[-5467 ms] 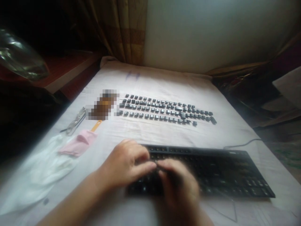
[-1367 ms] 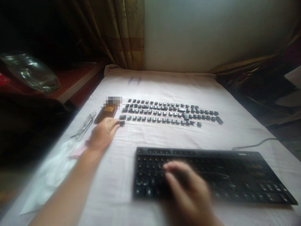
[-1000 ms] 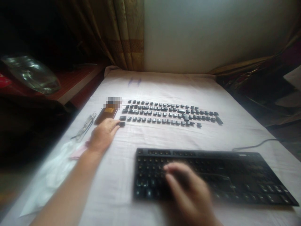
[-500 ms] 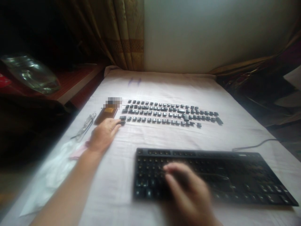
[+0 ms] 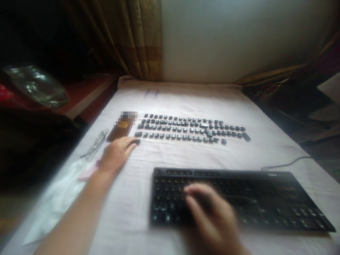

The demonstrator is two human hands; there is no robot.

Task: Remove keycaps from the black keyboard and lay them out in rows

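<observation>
A small black keycap is pinched in the fingertips of my left hand, at the near left end of several rows of loose keycaps on the white cloth. Above the left half of a black keyboard is my right hand, blurred, with thumb and forefinger brought together. What it holds, if anything, cannot be made out. Bare key positions show across much of the keyboard, while some caps still sit along its near edge and at the right.
Beyond my left hand lies a brown phone-like case, partly pixelated. Glasses and a clear plastic bag lie along the left. A cable runs off to the right. A glass jar lies on a reddish shelf.
My left hand has shifted slightly toward me, with the keycap now lying just below the nearest row's wide cap. My right hand stays in nearly the same place.
</observation>
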